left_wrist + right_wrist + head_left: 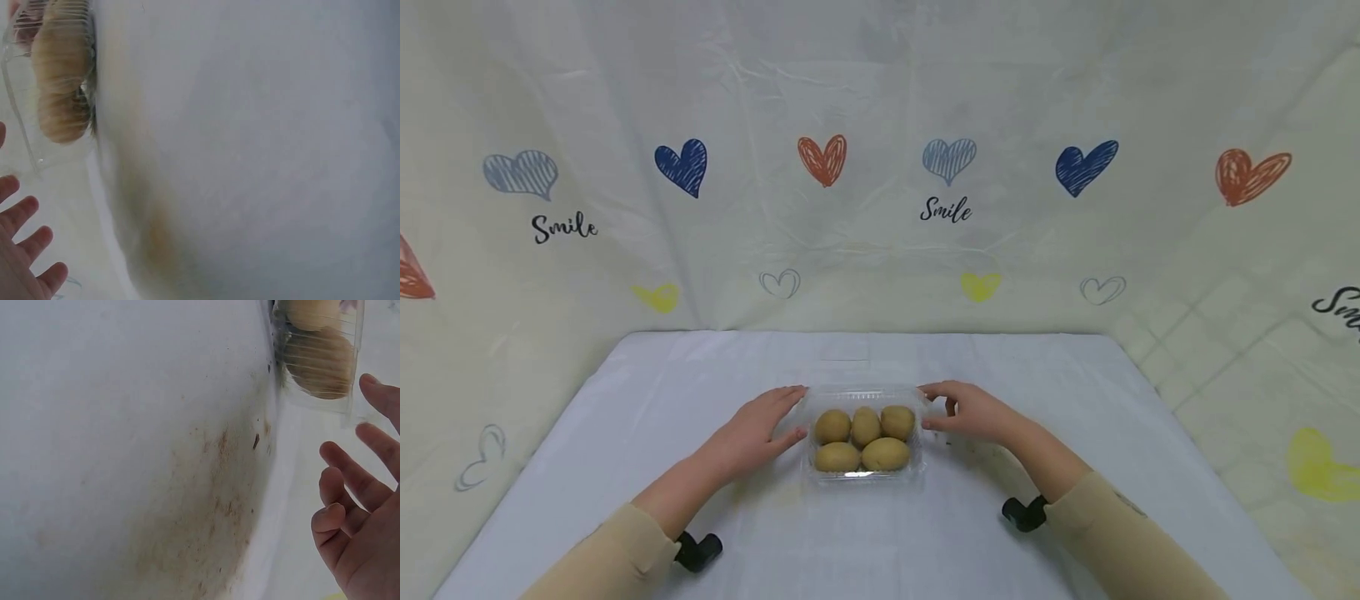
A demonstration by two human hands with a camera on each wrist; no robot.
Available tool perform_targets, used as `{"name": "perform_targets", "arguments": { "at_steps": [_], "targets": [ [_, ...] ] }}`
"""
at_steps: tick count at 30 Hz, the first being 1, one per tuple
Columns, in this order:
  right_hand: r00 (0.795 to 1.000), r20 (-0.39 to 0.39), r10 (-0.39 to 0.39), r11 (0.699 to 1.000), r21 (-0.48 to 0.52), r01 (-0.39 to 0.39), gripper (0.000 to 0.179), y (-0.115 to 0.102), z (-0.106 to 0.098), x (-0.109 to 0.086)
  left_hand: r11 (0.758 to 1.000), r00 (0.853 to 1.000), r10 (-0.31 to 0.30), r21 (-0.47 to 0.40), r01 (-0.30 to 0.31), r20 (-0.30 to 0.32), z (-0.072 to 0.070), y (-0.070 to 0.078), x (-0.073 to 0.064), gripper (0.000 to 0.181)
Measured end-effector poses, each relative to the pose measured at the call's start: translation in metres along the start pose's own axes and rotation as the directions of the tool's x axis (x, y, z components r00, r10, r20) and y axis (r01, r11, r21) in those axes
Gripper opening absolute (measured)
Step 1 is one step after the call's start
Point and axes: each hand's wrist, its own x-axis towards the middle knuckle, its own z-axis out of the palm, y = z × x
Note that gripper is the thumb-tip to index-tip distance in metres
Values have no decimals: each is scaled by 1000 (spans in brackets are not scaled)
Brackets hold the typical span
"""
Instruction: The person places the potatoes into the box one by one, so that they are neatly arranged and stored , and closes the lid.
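A clear plastic clamshell box stands in the middle of the white table, holding several yellow-brown potatoes in two rows. At the box's left side is my left hand, its fingers spread and fairly straight; the left wrist view shows the fingertips beside the box, apart from it. My right hand is by the right side, thumb and forefinger near the rim and other fingers loosely bent. In the right wrist view a small gap shows between the box and that hand. Neither hand grips anything.
Brown dirt crumbs and stains mark the white tablecloth right of the box. Behind the table hangs a pale sheet printed with hearts and "Smile". A black wrist device is on each forearm.
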Motion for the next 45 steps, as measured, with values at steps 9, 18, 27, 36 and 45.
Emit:
{"name": "perform_targets", "arguments": {
  "at_steps": [9,18,27,36,45],
  "targets": [
    [997,33,-73,997,17,72,56,-1,-1,-15,996,999,38,77,-36,-31,2,5,-10,63],
    [991,75,-114,993,30,112,48,0,-2,-32,991,999,54,122,-53,-6,-4,11,-28,60],
    [989,88,-122,992,28,120,43,-3,4,-40,998,997,38,48,-41,71,-6,18,-39,68],
    [988,63,-138,989,57,134,46,-7,9,-42,999,997,-25,-40,28,72,-3,23,-40,69],
    [998,28,-63,996,66,61,48,-19,19,-42,966,974,-206,-141,219,97,1,36,-33,69]
  ]
}}
